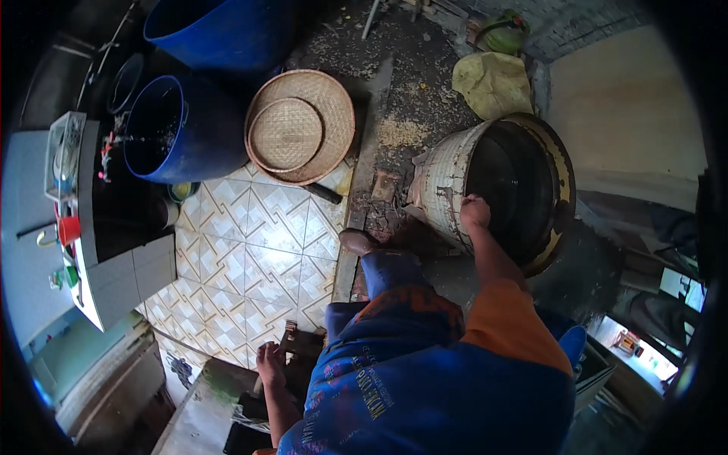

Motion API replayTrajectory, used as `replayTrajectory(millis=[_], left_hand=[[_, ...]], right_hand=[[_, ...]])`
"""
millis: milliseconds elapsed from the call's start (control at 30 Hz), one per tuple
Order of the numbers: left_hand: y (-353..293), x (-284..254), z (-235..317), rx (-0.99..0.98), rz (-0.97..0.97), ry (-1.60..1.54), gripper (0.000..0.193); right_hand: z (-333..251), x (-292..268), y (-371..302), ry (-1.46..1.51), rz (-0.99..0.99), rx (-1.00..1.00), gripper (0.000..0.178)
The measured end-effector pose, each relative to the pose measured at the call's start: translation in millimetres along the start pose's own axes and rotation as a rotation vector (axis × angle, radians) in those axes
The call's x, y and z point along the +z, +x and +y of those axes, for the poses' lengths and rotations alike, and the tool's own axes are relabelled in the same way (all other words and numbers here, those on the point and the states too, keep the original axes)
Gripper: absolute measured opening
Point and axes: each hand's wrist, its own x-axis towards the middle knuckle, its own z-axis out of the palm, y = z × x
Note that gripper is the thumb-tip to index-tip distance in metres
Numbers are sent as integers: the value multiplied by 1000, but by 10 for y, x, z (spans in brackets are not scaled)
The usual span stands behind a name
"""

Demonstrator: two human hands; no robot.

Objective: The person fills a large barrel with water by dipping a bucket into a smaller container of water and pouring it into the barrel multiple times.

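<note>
A big round drum with a pale, rust-stained wall leans at the right, its dark mouth turned towards me. My right hand is closed on the near left side of its rim, the arm stretched forward. Down at the lower left hangs my left hand, its fingers loosely apart with nothing seen in them. Beside that hand is a piece of dark wooden furniture, partly hidden by my body; whether the fingers touch it I cannot tell.
Two round woven trays, the smaller inside the larger, lie ahead near blue barrels. Grains are scattered on the dark floor beyond a raised edge. A yellowish sack lies behind the drum. Patterned tiles cover the left floor.
</note>
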Motion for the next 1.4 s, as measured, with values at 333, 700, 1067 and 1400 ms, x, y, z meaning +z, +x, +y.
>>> replayTrajectory(millis=[333, 700, 1067, 1400], left_hand=[[624, -130, 258, 4, -227, 387, 38], [2590, -553, 36, -16, -354, 422, 35], [2524, -1134, -304, 40, -310, 446, 56], [2604, -996, -668, -223, -704, 513, 74]], right_hand=[[-7, -20, -174, 71, 64, -49, 13], [378, 316, 263, -402, 169, -260, 20], [-1547, 2037, -2188, 190, -261, -408, 39], [-2923, 2302, -2486, -337, -1198, -572, 54]])
